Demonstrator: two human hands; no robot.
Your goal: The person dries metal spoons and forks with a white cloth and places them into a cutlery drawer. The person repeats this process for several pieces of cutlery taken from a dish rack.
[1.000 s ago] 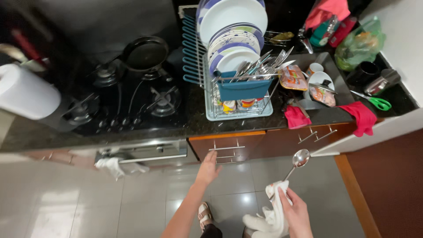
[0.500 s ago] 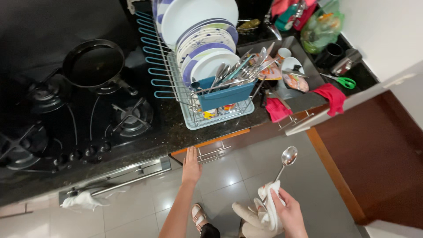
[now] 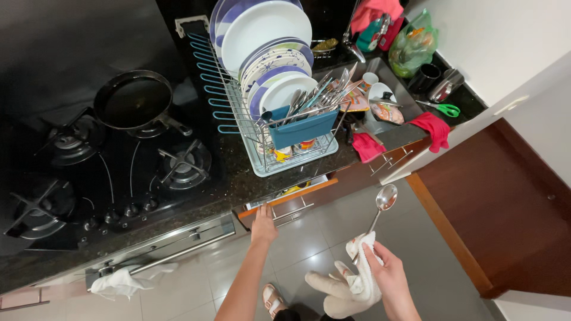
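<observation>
Spoon (image 3: 383, 202) stands upright above the floor tiles, its handle clenched in my right hand (image 3: 389, 279) through a white cloth (image 3: 357, 285). My left hand (image 3: 263, 219) grips the handle of a drawer (image 3: 291, 199), slightly open under the dark counter (image 3: 238, 178). Above sits a blue dish rack (image 3: 285, 119) of plates; a frying pan (image 3: 134, 101) rests on the stove.

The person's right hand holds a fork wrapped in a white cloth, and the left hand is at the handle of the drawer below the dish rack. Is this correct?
Not quite. In the head view the right hand holds a spoon, not a fork, in the white cloth. The rest holds: the left hand is at the drawer handle below the dish rack.
</observation>
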